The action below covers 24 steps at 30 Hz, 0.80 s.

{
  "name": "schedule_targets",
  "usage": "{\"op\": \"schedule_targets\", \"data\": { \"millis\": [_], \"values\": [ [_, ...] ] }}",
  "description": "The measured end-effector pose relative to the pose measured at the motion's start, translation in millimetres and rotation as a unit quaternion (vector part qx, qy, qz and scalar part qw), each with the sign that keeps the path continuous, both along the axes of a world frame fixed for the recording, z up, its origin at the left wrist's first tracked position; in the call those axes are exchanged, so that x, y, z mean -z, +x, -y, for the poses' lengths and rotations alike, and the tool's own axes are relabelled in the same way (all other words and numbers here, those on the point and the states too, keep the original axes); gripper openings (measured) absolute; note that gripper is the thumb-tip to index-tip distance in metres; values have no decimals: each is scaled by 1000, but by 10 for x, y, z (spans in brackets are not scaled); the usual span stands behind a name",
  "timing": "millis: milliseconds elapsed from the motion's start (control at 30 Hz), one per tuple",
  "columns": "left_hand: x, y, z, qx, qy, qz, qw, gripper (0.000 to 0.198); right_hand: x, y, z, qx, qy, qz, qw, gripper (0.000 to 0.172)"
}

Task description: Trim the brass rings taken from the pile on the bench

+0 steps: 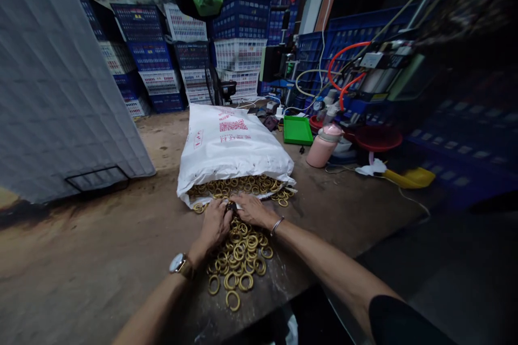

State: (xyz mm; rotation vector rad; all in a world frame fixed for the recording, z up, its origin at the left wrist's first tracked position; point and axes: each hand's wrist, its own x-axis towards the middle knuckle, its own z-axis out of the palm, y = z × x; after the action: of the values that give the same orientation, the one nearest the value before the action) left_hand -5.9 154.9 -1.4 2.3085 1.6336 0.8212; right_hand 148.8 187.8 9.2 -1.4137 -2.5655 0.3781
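A white woven sack (238, 145) with red print lies on the table, its mouth facing me and full of brass-coloured rings (246, 183). Just before that mouth, my left hand (216, 220) and my right hand (251, 209) come together with fingers curled in. Between the fingertips shows a small dark piece (231, 206), too small to name. Below my wrists a loose pile of the same rings (239, 254) spreads toward the table's front edge. A watch (178, 264) is on my left wrist, a bracelet (277, 225) on my right.
Right of the sack stand a green tray (297, 130), a pink bottle (322, 146), a red bowl (378, 138) and a yellow scoop (413, 177). A machine with orange hoses (343, 86) is behind them. Stacked crates (148, 56) line the back; a pale padded panel (60, 75) rises at left.
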Motion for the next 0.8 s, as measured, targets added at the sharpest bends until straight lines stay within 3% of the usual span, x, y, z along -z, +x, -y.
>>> {"op": "schedule_targets", "data": {
  "millis": [100, 167, 267, 367, 500, 633, 800],
  "values": [
    [-61, 28, 146, 45, -8, 29, 999, 24, -79, 145, 102, -54, -23, -42, 997, 32],
    [-77, -12, 255, 51, -7, 50, 997, 27, -123, 274, 164, -51, -22, -99, 994, 29],
    [-21, -134, 461, 8, 29, 99, 995, 24, -146, 490, 293, 12, 0, -188, 982, 24],
    [106, -266, 753, -36, 77, 129, 988, 20, -103, 696, 519, 86, -26, -225, 970, 20],
    [246, -316, 1293, -77, 105, 99, 986, 22, 19, 846, 945, 150, -64, -196, 967, 16],
    [301, -186, 1784, -98, 117, 34, 988, 32, 81, 770, 1259, 200, -56, -110, 972, 19],
    [291, 27, 1911, -105, 125, -22, 986, 31, 11, 537, 1349, 235, -20, -17, 972, 20]
  ]
}}
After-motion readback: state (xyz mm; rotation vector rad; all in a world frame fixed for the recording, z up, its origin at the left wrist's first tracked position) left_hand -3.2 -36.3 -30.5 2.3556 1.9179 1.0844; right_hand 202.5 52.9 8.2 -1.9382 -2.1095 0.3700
